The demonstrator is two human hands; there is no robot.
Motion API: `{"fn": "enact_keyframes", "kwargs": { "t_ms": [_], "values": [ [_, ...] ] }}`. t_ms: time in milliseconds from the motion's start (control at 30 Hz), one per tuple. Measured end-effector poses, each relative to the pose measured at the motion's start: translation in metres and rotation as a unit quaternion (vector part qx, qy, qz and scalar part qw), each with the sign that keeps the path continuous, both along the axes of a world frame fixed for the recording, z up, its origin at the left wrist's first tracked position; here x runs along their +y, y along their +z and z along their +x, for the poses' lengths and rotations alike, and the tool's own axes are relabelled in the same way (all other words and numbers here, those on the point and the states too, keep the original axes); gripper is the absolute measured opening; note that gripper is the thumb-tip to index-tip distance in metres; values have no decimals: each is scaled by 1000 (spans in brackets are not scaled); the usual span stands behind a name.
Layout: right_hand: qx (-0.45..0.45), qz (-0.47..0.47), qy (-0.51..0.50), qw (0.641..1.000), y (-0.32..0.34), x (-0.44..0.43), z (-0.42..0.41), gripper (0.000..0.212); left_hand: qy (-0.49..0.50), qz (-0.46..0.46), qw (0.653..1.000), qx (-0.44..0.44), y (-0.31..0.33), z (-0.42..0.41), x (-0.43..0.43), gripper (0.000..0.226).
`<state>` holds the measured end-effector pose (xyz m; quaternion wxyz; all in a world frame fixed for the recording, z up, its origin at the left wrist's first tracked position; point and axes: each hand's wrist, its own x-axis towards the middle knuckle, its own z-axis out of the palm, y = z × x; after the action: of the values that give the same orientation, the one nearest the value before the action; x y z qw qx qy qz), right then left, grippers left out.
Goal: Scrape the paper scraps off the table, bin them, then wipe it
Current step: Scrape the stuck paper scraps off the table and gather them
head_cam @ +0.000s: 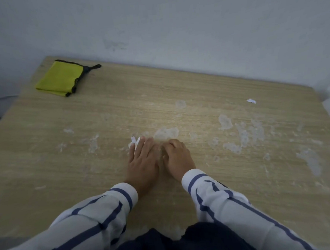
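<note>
Two hands are lying side by side on the table (157, 90). The left hand (143, 161) is lying flat, its fingers (143, 145) straight and released, pressing on white scraps (133, 143) that are showing just beyond and left of the fingertips. The right hand (177, 157) is touching the left, its fingers (173, 143) clenched, tips pressing down on the table. A pale residue patch (165, 133) is lying just ahead of both sets of fingertips, with more smears spreading right of the right fingers. One lone scrap (251, 100) is sitting well beyond and right of them. A folded cloth (59, 78) is lying far ahead, left of the left fingers.
</note>
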<state>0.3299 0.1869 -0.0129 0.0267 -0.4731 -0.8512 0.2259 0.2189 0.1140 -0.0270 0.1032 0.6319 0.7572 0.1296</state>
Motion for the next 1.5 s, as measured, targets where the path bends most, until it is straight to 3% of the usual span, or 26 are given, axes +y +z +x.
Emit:
{"fn": "enact_keyframes", "kwargs": {
  "t_ms": [133,300,400,700,1067,1267,1500],
  "values": [
    [-10,3,-44,999,1,11,28,33,-50,-1,999,20,-3,22,21,48],
    [-30,20,-64,997,2,42,73,32,-79,-63,995,22,-8,60,64,55],
    [-32,21,-81,996,1,69,103,35,-76,-75,994,-2,-11,85,91,63],
    [-7,39,-137,990,-7,161,180,31,-28,-46,999,-6,-21,156,171,59],
    [0,46,-198,979,-4,266,205,47,-6,-39,999,18,-21,171,185,68],
    [-75,36,-191,978,-5,297,198,40,-1,-44,999,18,-20,167,186,70],
    [37,55,-181,981,-6,291,190,21,0,-40,999,6,-18,167,186,68]
  ]
}}
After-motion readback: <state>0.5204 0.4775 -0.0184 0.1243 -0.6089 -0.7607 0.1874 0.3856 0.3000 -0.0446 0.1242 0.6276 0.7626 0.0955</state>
